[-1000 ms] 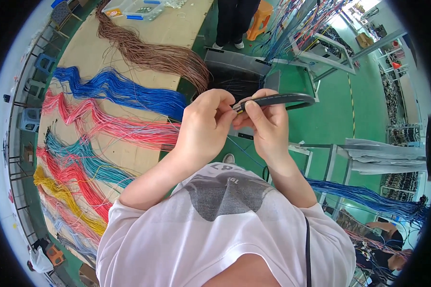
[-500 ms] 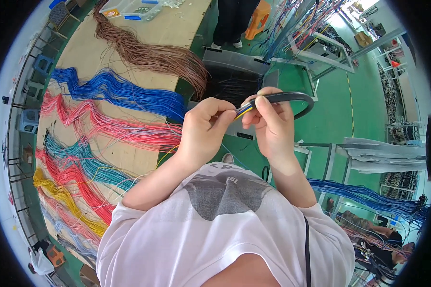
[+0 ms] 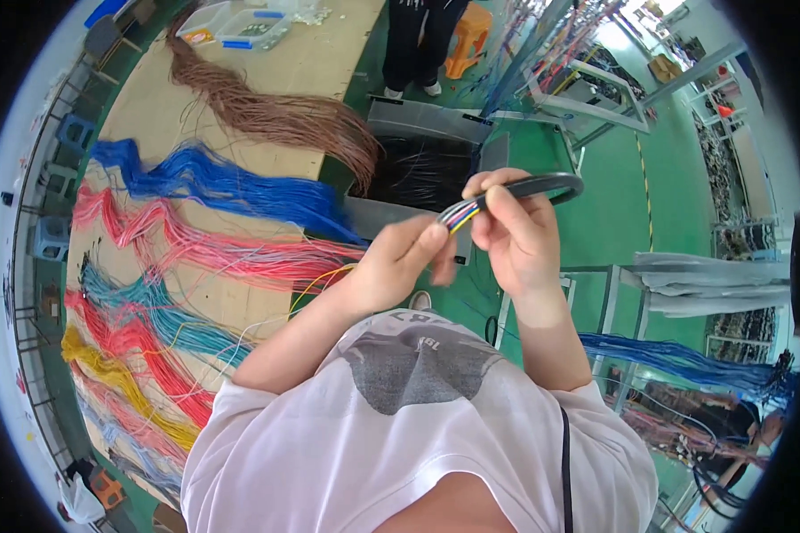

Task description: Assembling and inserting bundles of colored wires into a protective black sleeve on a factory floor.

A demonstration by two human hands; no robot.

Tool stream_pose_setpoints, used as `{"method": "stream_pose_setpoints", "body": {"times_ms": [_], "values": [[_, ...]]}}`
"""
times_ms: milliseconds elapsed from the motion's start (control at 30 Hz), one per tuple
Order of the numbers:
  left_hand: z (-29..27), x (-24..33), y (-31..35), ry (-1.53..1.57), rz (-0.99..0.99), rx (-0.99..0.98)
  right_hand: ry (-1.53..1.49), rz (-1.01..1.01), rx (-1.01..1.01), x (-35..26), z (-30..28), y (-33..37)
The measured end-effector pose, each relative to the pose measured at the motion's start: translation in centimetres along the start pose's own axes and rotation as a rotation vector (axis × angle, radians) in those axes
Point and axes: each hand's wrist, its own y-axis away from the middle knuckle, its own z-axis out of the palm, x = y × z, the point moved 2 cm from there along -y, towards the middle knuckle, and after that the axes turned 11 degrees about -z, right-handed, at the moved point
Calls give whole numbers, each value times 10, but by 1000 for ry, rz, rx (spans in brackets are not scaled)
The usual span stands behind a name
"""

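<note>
Right of the tabletop [image 3: 316, 67], our left hand [image 3: 391, 266] pinches wires [image 3: 460, 214]; our right hand [image 3: 526, 238] grips their black tube [image 3: 542, 185].

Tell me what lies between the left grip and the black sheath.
Coloured wires, yellow and blue among them, run from the left grip to the black sheath, held in the right grip; the head view shows this.
</note>
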Motion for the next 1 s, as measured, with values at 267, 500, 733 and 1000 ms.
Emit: {"method": "stream_pose_setpoints", "body": {"times_ms": [267, 500, 733, 1000], "values": [[28, 28, -9, -153, -317, -193, -650, 27, 64, -21, -19, -17], [32, 38, -23, -159, -256, -201, -428, -79, 434, -31, -21, -2], [23, 28, -38, 402, -579, -475, -156, -8, 429, -49, -19, 2], [45, 42, -42, 334, -555, -420, -144, 48, 341, -63, -19, 7]]}}
